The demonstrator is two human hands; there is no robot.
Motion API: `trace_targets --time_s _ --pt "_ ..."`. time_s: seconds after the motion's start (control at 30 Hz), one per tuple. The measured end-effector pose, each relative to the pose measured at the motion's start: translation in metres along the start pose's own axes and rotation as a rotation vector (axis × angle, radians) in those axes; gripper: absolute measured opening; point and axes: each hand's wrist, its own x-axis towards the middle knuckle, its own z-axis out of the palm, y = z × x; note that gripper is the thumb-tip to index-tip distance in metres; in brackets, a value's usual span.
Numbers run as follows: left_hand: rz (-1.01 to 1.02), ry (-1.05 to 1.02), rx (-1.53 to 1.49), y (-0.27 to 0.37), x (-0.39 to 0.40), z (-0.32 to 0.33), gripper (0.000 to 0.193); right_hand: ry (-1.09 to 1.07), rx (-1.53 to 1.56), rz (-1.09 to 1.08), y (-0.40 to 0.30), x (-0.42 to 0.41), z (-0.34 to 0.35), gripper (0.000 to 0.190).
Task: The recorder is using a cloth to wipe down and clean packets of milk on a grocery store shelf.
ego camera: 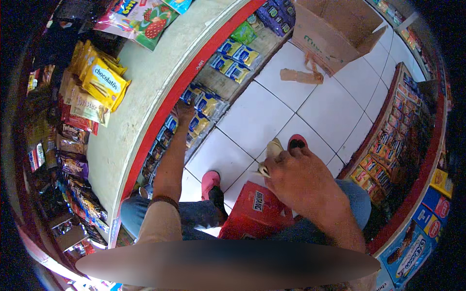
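My left hand (185, 112) reaches under the red-edged upper shelf, among blue-and-yellow packets (206, 104) on the lower shelf. Its fingers are partly hidden by the packets and shade, so their grip is unclear. Further along that shelf lies another group of blue-and-yellow packets (236, 60). In front of my right knee, my right hand (302, 178) is closed around a pale crumpled cloth (274, 148), which sticks out past the fingers. Below this hand, between my legs, is a red object (251, 211) bearing writing; its full shape is hidden.
An open cardboard box (320, 40) stands on the white tiled floor (269, 109), a torn cardboard strip (300, 76) beside it. Yellow wafer packets (103, 82) line the upper shelf (145, 72) at left. A low shelf of snack packets (389, 134) bounds the right side.
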Motion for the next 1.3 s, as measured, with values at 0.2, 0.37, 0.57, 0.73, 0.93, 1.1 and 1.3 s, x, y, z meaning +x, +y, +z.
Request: trace_targets --time_s 0.2,0.37,0.57,0.73,0.93,1.1,1.3 --pt "0.388 -0.082 -0.148 -0.026 0.045 -0.041 0.110 0.068 0.040 -0.037 -0.002 -0.002 0.010 0.028" --pt "0.526 -0.159 -0.156 -0.015 0.059 -0.050 0.109 0.021 0.007 -0.011 -0.004 0.004 0.006 0.031" --pt "0.686 -0.233 -0.142 0.015 0.040 -0.054 0.107 0.042 0.038 -0.021 -0.005 0.007 0.006 0.033" --pt "0.740 -0.236 -0.193 0.023 0.037 -0.038 0.106 0.040 0.032 -0.006 -0.008 0.007 0.002 0.034" --pt "0.544 -0.067 -0.413 0.069 0.049 0.009 0.104 0.033 0.047 0.003 -0.008 0.005 0.002 0.032" --pt "-0.019 -0.431 -0.567 0.197 -0.002 0.085 0.099 -0.123 0.041 0.046 -0.003 0.008 0.008 0.029" --pt "-0.232 -0.349 -0.886 0.137 0.078 0.100 0.037 0.035 0.051 -0.065 -0.015 -0.005 -0.002 0.027"
